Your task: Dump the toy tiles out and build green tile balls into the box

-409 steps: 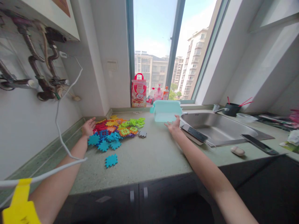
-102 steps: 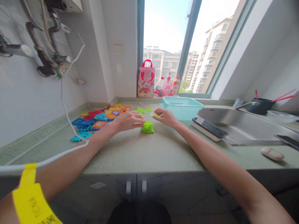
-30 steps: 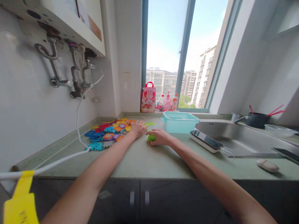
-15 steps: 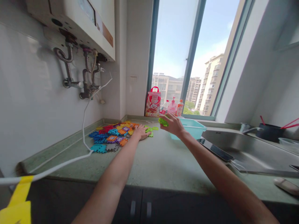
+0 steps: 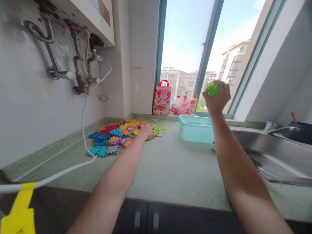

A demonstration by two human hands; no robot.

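My right hand [image 5: 216,99] is raised high above the turquoise plastic tub [image 5: 195,129], closed round a stack of green toothed tiles [image 5: 213,88]. My left hand [image 5: 148,131] lies flat on the counter at the right edge of a heap of coloured toothed tiles [image 5: 114,138], fingers spread, touching two or three loose green tiles [image 5: 158,129]. The heap holds red, blue, orange, yellow, purple and grey pieces.
A steel sink [image 5: 273,151] lies right of the tub, with a phone [image 5: 254,161] partly hidden behind my right arm. A red-handled bag [image 5: 162,98] and bottles [image 5: 185,104] stand on the window sill. A white cable [image 5: 83,130] hangs from wall pipes [image 5: 78,65] across the counter.
My right hand lifted the stack of green tiles off the counter and carried it up and to the right, above the tub. My left hand stayed at the heap's edge.
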